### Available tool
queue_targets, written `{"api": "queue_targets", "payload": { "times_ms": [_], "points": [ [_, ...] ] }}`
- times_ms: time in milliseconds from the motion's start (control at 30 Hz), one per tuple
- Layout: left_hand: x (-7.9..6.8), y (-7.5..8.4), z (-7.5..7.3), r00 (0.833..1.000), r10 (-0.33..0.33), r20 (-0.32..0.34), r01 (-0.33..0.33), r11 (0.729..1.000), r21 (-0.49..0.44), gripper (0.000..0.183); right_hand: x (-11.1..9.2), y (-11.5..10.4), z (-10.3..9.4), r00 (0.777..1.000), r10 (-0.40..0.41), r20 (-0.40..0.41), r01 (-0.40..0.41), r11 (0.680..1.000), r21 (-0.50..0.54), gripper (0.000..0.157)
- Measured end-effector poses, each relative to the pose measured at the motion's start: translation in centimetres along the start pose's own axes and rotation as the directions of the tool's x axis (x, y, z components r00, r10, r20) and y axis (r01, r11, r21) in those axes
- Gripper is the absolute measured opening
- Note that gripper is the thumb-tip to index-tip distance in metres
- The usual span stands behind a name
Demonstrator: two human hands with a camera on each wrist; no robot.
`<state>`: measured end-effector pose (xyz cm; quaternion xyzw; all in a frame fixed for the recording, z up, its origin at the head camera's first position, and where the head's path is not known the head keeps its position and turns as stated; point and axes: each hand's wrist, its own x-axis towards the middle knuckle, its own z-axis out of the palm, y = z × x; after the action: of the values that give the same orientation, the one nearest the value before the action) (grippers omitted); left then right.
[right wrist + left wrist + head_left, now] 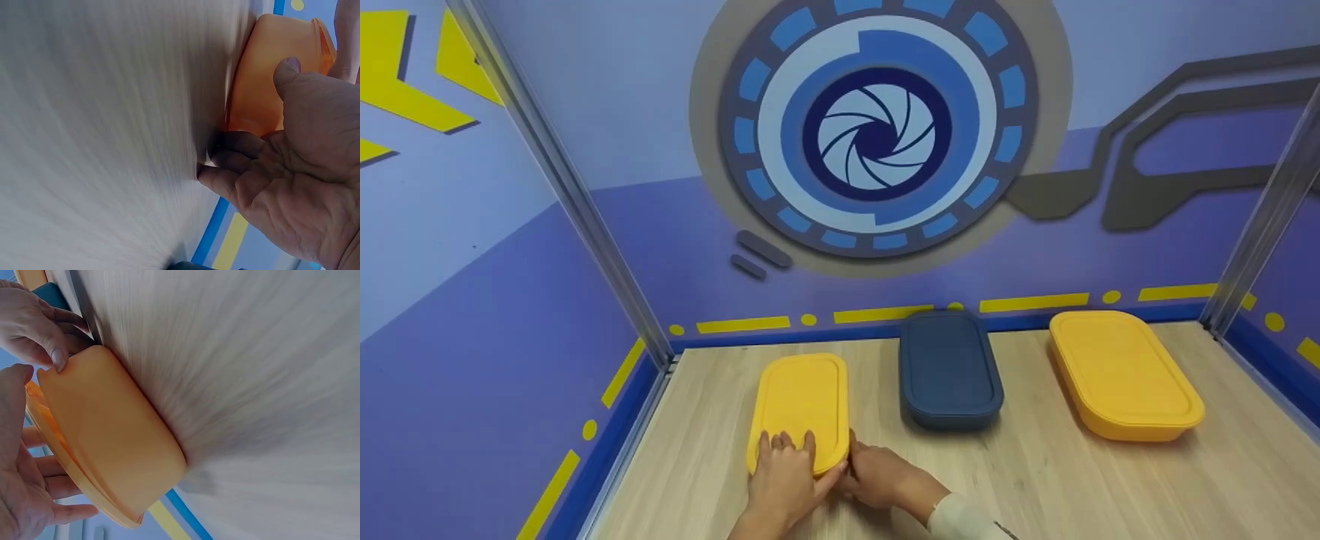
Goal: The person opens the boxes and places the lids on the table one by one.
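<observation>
A yellow lidded food container (802,405) stands at the left of the table. My left hand (784,480) lies over the near end of its lid (814,382), fingers spread on top and thumb at the near right edge. In the left wrist view, a gap shows between the lid's rim (73,475) and the container's wall (124,433). At the near right corner my right hand (877,474) holds the container's body, its thumb against the wall and its other fingers low by the table in the right wrist view.
To the right stands a dark blue lidded container (951,367), close to the back wall. Farther right is a larger yellow lidded container (1125,371). The wooden table (1035,487) is bounded by printed panels and a metal post (577,202) at the left.
</observation>
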<state>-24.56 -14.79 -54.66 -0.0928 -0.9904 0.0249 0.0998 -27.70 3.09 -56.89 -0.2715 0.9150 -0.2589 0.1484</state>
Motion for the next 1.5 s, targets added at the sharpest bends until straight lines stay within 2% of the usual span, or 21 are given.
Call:
{"api": "queue_targets", "payload": {
  "times_ms": [200, 367, 467, 667, 833, 933, 1033, 1133, 1300, 1400, 1500],
  "points": [
    [-0.2, 0.0, 0.0, 0.999, 0.025, -0.031, -0.026, 0.999, -0.037, 0.075, 0.2, 0.3, 0.2, 1.0, 0.021, 0.015, -0.021, 0.999, 0.025, 0.076],
    [-0.3, 0.0, 0.0, 0.999, 0.035, -0.017, -0.036, 0.999, -0.033, 0.074, 0.3, 0.6, 0.1, 0.998, 0.054, 0.045, -0.057, 0.996, 0.068, 0.079],
    [-0.1, 0.0, -0.1, 0.999, 0.043, -0.008, -0.044, 0.999, -0.029, 0.074, 0.2, 0.7, 0.2, 0.998, 0.054, 0.033, -0.057, 0.994, 0.098, 0.081],
    [0.1, 0.1, -0.4, 0.998, 0.062, 0.013, -0.062, 0.998, 0.002, 0.074, -0.2, 0.5, 0.9, 0.999, 0.023, -0.027, -0.019, 0.989, 0.145, 0.077],
    [0.1, 0.0, -0.5, 0.995, 0.093, -0.025, -0.092, 0.994, 0.052, 0.073, -0.4, 0.3, 1.3, 0.994, -0.05, -0.101, 0.067, 0.982, 0.176, 0.072],
    [0.1, 0.0, -0.5, 0.995, 0.1, -0.029, -0.098, 0.993, 0.062, 0.074, -0.3, 0.3, 1.4, 0.986, -0.074, -0.147, 0.102, 0.977, 0.19, 0.074],
    [0.1, 0.0, -0.6, 0.995, 0.095, -0.011, -0.095, 0.994, 0.053, 0.074, -0.3, 0.4, 1.6, 0.981, -0.064, -0.181, 0.1, 0.975, 0.199, 0.078],
    [0.2, 0.0, -0.6, 0.996, 0.095, 0.006, -0.095, 0.994, 0.045, 0.073, -0.3, 0.4, 1.5, 0.98, -0.014, -0.198, 0.061, 0.97, 0.235, 0.089],
    [0.2, -0.1, -1.0, 0.996, 0.083, 0.033, -0.084, 0.996, 0.02, 0.072, -0.1, 0.7, 0.9, 0.978, 0.04, -0.206, 0.028, 0.949, 0.315, 0.097],
    [0.2, -0.2, -1.2, 0.996, 0.086, 0.035, -0.086, 0.996, 0.008, 0.072, -0.1, 0.9, 0.5, 0.978, 0.03, -0.207, 0.032, 0.956, 0.291, 0.091],
    [0.2, -0.2, -1.2, 0.995, 0.095, 0.023, -0.095, 0.995, -0.001, 0.072, -0.2, 1.0, 0.3, 0.976, 0.003, -0.216, 0.047, 0.973, 0.225, 0.077]
  ]
}}
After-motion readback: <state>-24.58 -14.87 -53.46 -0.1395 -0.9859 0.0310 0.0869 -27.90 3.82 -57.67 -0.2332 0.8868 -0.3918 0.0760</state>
